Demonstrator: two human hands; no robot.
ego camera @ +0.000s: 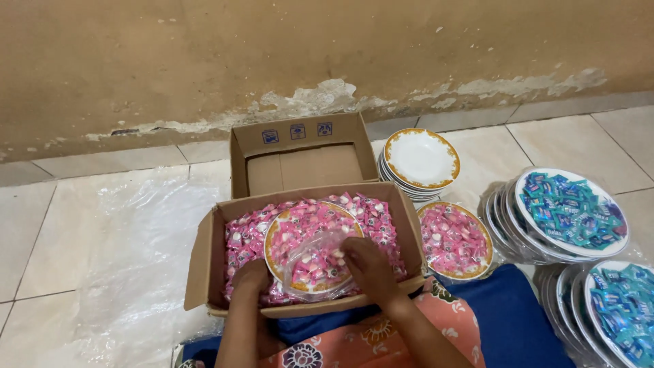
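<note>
Hands first: 2 of them work over 1 candy-filled plate resting on pink sweets in 1 open cardboard box. Her left hand grips the plate's near rim, fingertips hidden; her right hand pinches clear plastic wrap. Beside the box sits 1 wrapped pink plate; 2 stacks of blue-candy plates are partly cut off. Farther back, 1 stack of empty plates, count unclear.

Stack of white gold-rimmed empty plates by peeling tan wall; wrapped plates w/ blue sweets at right, a 2nd such stack below; clear plastic sheet on tiled floor.
</note>
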